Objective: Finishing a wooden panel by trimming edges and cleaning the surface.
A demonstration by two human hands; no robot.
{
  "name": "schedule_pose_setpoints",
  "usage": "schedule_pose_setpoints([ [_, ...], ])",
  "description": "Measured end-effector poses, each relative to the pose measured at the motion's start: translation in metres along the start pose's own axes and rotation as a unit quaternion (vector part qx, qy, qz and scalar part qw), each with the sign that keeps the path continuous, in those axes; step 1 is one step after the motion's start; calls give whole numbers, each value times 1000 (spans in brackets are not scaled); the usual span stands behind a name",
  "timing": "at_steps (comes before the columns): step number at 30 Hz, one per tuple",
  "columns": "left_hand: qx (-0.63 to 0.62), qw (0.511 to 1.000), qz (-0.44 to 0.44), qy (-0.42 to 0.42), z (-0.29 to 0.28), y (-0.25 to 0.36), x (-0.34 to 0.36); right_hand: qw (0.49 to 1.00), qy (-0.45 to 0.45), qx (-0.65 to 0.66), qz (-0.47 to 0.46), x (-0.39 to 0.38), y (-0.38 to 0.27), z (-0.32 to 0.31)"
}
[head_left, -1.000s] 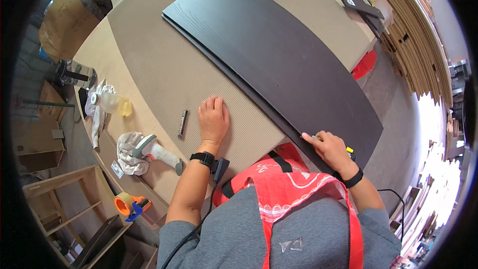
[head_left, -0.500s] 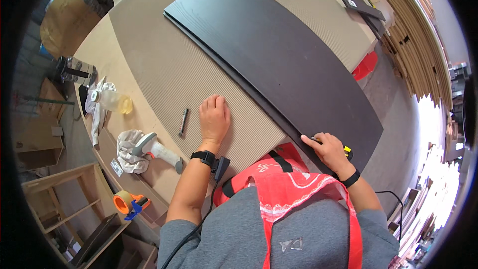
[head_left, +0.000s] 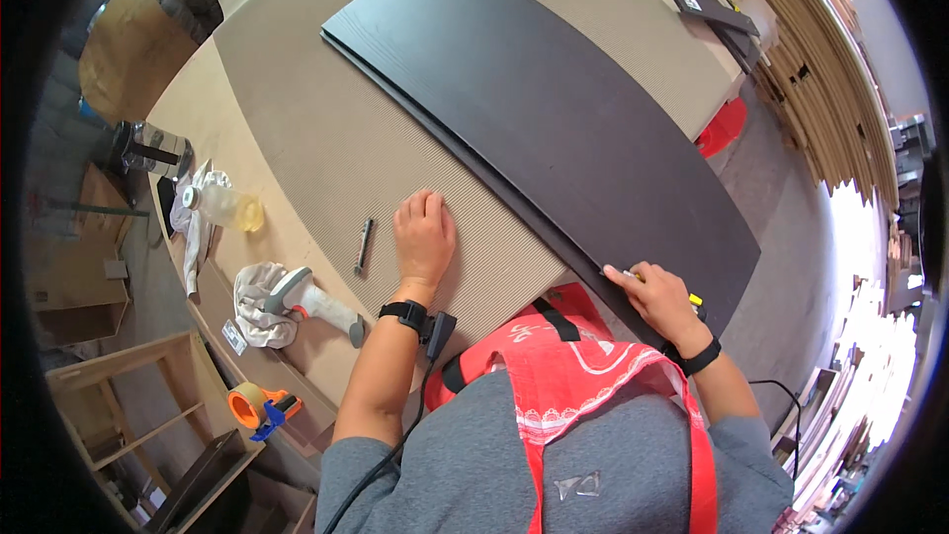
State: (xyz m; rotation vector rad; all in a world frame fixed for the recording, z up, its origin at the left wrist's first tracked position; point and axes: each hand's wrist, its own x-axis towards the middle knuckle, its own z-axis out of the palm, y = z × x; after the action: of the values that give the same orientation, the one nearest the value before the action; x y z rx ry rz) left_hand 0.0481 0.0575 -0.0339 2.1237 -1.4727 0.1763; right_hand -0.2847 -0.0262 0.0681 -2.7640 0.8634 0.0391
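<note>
My left hand [head_left: 424, 242] rests on the ribbed tan sheet [head_left: 326, 138] with its fingers curled in; nothing shows in it. Close by on its left lies a dark slim pen-like marker [head_left: 365, 245]. Across the sheet stretches a long black panel [head_left: 534, 109], with a gap along its near edge that suggests a second one beneath. My right hand [head_left: 660, 299] is closed around a yellow-and-black hand tool [head_left: 698, 303], mostly hidden by the fingers. Its thumb side meets the panel's near edge close to the right end.
On the table's left stand a bottle of yellowish liquid [head_left: 225, 208] and a clear jug [head_left: 155, 150]. A handheld scanner [head_left: 311, 304] lies against a white cloth [head_left: 259, 307]. An orange tape dispenser [head_left: 259, 405] sits lower left. Dark strips [head_left: 712, 8] lie far right, near stacked boards [head_left: 806, 69].
My right hand, with the yellow-and-black tool, has shifted very slightly rightward along the panel's edge. My left hand stays in nearly the same place.
</note>
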Motion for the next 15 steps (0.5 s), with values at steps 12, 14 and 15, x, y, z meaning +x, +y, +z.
schedule_pose_setpoints([
  [12,4,1000,-13,-13,2,0,-1,999,19,44,18,20,0,-5],
  [14,1,1000,-17,-12,5,-1,-3,1000,10,21,-10,22,2,2],
  [15,0,1000,-17,-12,6,-1,-3,1000,7,13,-18,21,3,3],
])
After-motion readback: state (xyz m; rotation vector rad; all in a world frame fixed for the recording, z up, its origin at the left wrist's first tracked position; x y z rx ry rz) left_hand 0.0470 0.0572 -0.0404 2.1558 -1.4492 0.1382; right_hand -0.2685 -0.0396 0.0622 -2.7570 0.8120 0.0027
